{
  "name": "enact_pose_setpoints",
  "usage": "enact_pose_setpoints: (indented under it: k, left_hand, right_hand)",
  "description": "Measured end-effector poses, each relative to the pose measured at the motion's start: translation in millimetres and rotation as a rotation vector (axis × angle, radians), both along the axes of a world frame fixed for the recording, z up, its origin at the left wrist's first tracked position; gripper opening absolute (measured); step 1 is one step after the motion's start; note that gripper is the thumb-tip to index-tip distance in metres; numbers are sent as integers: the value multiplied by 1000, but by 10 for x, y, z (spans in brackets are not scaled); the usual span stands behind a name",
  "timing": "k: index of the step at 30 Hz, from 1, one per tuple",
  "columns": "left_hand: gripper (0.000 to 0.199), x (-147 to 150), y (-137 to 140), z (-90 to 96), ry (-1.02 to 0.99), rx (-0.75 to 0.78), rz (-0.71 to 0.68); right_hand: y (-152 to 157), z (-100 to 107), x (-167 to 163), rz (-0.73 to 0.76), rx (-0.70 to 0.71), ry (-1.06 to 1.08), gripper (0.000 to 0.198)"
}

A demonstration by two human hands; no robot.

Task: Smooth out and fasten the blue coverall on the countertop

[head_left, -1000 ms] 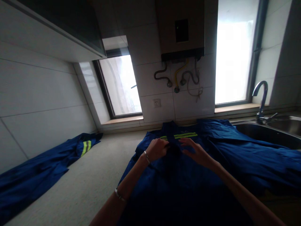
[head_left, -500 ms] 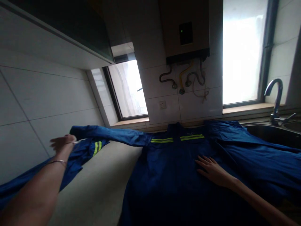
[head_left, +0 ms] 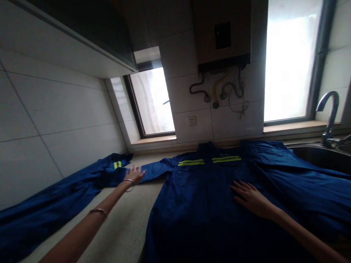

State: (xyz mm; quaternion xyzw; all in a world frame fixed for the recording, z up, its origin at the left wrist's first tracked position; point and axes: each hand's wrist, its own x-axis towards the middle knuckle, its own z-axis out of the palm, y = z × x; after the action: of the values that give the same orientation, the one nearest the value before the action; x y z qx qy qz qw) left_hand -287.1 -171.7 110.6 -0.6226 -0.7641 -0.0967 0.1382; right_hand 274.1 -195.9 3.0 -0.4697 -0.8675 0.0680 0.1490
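A dark blue work jacket [head_left: 192,204] with yellow-green reflective strips across the chest lies spread out, collar toward the wall. My left hand [head_left: 135,174] rests on its left sleeve [head_left: 156,171], fingers spread, palm down. Flat on the jacket's chest lies my right hand [head_left: 251,197], its fingers also apart. Another blue garment [head_left: 63,195] with a reflective strip runs along the left wall, and the sleeve's end meets it. On the right, more blue cloth [head_left: 304,182] lies in folds; whether it belongs to the jacket I cannot tell.
A pale countertop [head_left: 120,219] shows between the garments. At the right are a dark sink [head_left: 315,155] and a curved faucet [head_left: 330,109]. A water heater [head_left: 223,33] with pipes hangs on the tiled wall, and a cabinet [head_left: 82,40] overhangs the left side.
My left hand has moved right and down from the far left, and the jacket's left sleeve now lies lower on the counter. My right hand stays on the chest. The view has shifted slightly.
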Motion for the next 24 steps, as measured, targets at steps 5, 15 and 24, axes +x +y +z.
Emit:
enact_pose_setpoints:
  k: [5,15,24]
  left_hand:
    - [53,1096,-38,-469,147,-155,-446]
    - [63,1214,-700,-716,14,-477,-752]
    - [35,982,-217,-693,-105,-115,-516]
  right_hand:
    - [5,-1,8,19,-5,-51,57]
    - [30,-51,11,34,33,-60,56]
    - [281,181,401,-122,265,130,57]
